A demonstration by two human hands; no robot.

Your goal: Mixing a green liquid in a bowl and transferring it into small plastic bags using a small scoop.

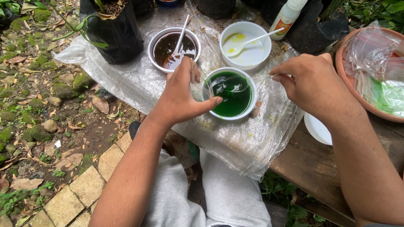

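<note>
The left hand (181, 94) pinches a small clear plastic bag (200, 86) upright against the left rim of the bowl of green liquid (230, 93), so its mouth stays close to the liquid. The right hand (309, 82) closes on a clear spoon (246, 82) reaching across that bowl. Farther off stand a brown-liquid bowl (173, 49) and a nearly empty white bowl (246, 44).

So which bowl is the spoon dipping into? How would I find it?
Look at the clear plastic sheet over the wooden bench. Three white bowls sit there; pick the nearest one, between the left hand and right hand. Only it holds bright green liquid, unlike the brown bowl and yellow-smeared bowl.
</note>
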